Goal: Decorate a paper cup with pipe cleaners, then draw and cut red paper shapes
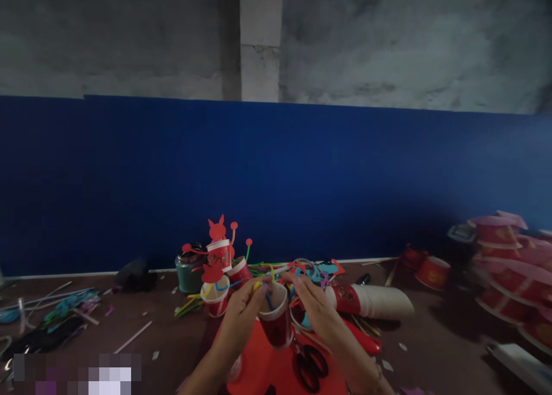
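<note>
A person's two bare hands work at a red paper cup [277, 329] in the middle of a brown table [431, 349], the cup's white rim facing up and blue and yellow straws [268, 299] showing at its mouth. The left hand [241, 307], at the cup's 9 o'clock, pinches thumb and finger together at the rim, though whether on straw or cup cannot be told; the right hand [314, 303], at 2 o'clock, is spread loosely with its fingers nearly straight, fingertips close to the rim, any contact unclear. Black-handled scissors [301, 356] lie at 4 o'clock from the cup, beside a sheet of red paper [254, 360] at 6. Toward 10 o'clock stand cups trimmed with red cutouts [217, 231] and bent straws, just in front of a green jar [188, 275]. A sleeve of nested cups [382, 302] lies on its side at 3 o'clock, with piled red cups [498, 234] farther out the same way. Scraps and loose straws litter the table toward 9 o'clock, and a blue panel [276, 176] rises behind at 12.
</note>
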### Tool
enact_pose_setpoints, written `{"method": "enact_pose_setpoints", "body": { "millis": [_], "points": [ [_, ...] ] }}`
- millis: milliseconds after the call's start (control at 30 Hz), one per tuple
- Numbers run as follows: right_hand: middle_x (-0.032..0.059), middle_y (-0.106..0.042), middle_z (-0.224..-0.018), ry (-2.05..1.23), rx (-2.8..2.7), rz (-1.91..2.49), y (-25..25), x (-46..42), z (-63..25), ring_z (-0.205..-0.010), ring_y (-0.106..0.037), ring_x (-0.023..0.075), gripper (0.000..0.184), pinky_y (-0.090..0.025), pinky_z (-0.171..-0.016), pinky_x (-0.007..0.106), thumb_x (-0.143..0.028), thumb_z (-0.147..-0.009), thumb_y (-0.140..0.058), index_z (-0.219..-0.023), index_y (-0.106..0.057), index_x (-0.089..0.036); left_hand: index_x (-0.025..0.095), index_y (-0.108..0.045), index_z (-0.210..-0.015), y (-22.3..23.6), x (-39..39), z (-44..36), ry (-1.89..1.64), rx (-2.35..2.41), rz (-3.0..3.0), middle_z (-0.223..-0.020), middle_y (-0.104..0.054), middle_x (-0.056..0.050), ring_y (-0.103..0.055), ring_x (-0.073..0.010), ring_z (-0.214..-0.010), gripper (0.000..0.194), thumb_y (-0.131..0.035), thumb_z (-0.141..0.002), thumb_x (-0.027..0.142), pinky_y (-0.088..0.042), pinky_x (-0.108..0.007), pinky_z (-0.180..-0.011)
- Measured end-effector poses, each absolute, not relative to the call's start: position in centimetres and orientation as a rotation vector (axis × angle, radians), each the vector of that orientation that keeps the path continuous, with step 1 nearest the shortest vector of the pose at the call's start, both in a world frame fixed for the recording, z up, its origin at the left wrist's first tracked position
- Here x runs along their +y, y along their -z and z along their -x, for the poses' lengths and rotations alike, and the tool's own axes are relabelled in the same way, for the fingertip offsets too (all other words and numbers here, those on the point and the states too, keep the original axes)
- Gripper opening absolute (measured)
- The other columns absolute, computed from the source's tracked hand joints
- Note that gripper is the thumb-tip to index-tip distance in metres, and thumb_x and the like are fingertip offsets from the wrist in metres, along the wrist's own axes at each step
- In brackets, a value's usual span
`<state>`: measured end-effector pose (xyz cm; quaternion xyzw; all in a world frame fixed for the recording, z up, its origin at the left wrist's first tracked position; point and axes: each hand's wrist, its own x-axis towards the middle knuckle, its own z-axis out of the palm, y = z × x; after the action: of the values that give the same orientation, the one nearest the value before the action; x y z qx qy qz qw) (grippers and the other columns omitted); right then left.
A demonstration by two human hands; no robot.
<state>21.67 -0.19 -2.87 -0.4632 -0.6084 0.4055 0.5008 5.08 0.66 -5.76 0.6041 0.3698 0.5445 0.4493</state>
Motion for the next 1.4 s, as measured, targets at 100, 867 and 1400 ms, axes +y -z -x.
{"method": "enact_pose_setpoints", "body": {
  "millis": [100, 867, 1400],
  "points": [
    [0.0070, -0.069, -0.079, -0.904, -1.423, 1.107, 2.9, 0.3, -21.5, -0.083, -0.062, 0.0244, 0.043, -0.049, -0.078, 0.035, -0.055, -0.076, -0.055, -0.084, -0.072, -0.017, 0.017, -0.064, -0.100, 5.7, 0.6, -5.0, -1.301, 0.968, -1.644, -0.096, -0.068, -0.007, -0.060, -0.0219, -0.092, 0.030, -0.048, -0.088, 0.039, -0.045, -0.032, -0.083],
    [0.0033, -0.067, -0.074, -0.659, -2.133, 1.174, 2.8, -1.6, -21.7, -0.067, -0.057, 0.0160, 0.019, -0.035, -0.060, 0.025, -0.012, -0.077, -0.047, -0.074, -0.065, -0.018, 0.020, -0.057, -0.060, 5.6, 0.1, -5.0, -1.030, 1.009, -1.949, -0.081, -0.060, -0.005, -0.056, -0.0187, -0.077, 0.032, -0.046, -0.087, 0.033, -0.043, -0.028, -0.069],
    [-0.0027, -0.053, -0.052, -0.933, -1.647, 1.189, 2.9, -0.2, -21.8, -0.050, -0.041, 0.0107, 0.017, -0.033, -0.048, 0.022, -0.029, -0.070, -0.062, -0.064, -0.070, -0.015, 0.020, -0.061, -0.088, 4.6, 0.1, -4.6, -1.146, 0.822, -1.669, -0.107, -0.063, -0.009, -0.059, -0.0252, -0.096, 0.037, -0.078, -0.059, 0.033, -0.045, -0.037, -0.084]
  ]
}}
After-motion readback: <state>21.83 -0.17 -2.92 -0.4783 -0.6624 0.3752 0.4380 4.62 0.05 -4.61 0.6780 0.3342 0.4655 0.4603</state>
